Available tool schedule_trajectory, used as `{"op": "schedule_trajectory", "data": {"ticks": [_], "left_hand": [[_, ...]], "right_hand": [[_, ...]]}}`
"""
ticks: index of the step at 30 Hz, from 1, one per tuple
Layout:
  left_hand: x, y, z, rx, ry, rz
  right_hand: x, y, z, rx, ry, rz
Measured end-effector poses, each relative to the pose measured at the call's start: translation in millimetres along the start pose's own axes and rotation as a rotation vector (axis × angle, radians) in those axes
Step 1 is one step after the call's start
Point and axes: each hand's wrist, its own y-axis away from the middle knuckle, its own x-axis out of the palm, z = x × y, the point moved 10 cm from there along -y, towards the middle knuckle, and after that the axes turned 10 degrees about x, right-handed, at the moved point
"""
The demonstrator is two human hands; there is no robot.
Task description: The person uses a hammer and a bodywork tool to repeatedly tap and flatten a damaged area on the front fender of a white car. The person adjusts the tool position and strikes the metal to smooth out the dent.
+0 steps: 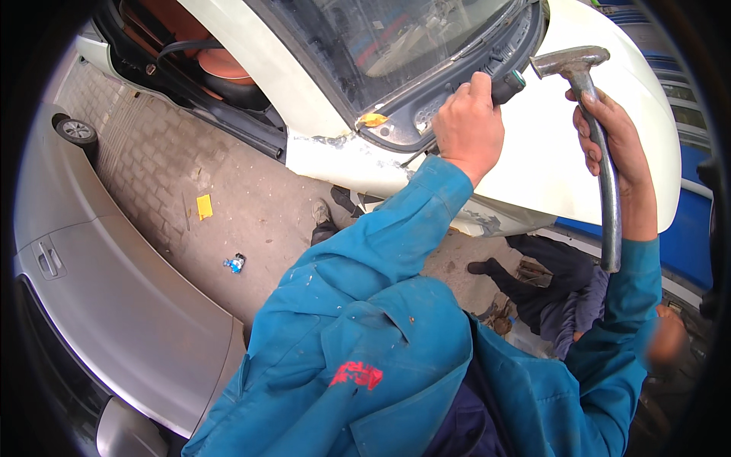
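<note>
White car (533, 148): one; step in hand judged as hammer-and-tool work at the windshield-side edge of its body.
Next move at white car: judged to call for a steady tool, a hammer face squared to its end, and fingers and glass kept out of line.
Silver car (145, 305): one, at left; one door handle and one wing mirror show.
Teal jacket (415, 335): one, on the person working; both sleeves in view.
Co-worker (585, 305): one, low at right in dark clothing, partly hidden by the right sleeve.
Windshield (403, 46): one, marked and dusty.
Cowl panel (411, 118): one, dark, below the windshield; worn paint on the white body beside it.
Metal hammer (609, 186): one, in the right hand above the hood side, head uppermost; the head appears just beside the tool's end, contact not evident.
Right hand (615, 133): one; fingers wrapped around the hammer handle below the head.
Left hand (468, 126): one; fingers closed around the tool, over the cowl panel.
Shoes (320, 211): two near the left sleeve; wearer cannot be told.
Black cylindrical tool (505, 90): one, green-rimmed end projecting from the left fist; lower end not clear.
Yellow pieces (204, 206): two, one on the ground, one on the cowl panel.
Blue-and-white scrap (235, 263): one, on the ground.
</note>
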Motion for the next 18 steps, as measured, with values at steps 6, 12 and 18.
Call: {"op": "schedule_trajectory", "data": {"ticks": [6, 12, 18], "left_hand": [[2, -3, 9, -0.044, -0.052, 0.052], [1, -9, 21, -0.065, -0.081, 0.094], [0, -8, 26, -0.088, -0.051, 0.086]], "right_hand": [[8, -4, 0, 0.01, 0.015, 0.003], [8, -15, 9, -0.021, -0.02, 0.036], [18, -21, 12, 0.051, 0.079, 0.015]]}}
